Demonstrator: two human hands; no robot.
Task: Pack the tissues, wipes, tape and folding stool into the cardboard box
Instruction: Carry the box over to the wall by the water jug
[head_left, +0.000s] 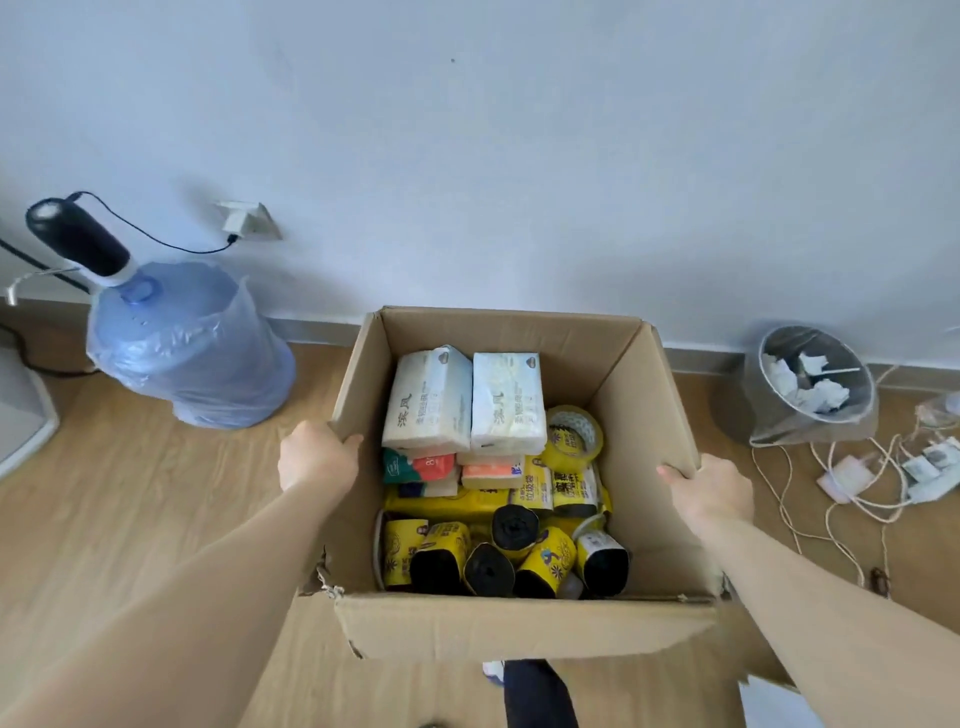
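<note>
An open cardboard box (524, 626) stands in front of me on the wooden floor. Inside, two white tissue packs (428, 400) lie side by side at the back, with smaller wipe packs (421, 467) under them. A roll of yellowish tape (574, 434) leans at the right. Several yellow-wrapped rolls of black bags (514, 556) fill the near part. My left hand (317, 457) grips the left flap's edge. My right hand (711, 491) grips the right flap's edge. No folding stool is in view.
A large blue water bottle (192, 343) with a black pump stands at the left by the wall. At the right is a bin (810, 387) with crumpled paper, then a tangle of chargers and cables (883, 478). My dark trouser leg (537, 693) shows below the box.
</note>
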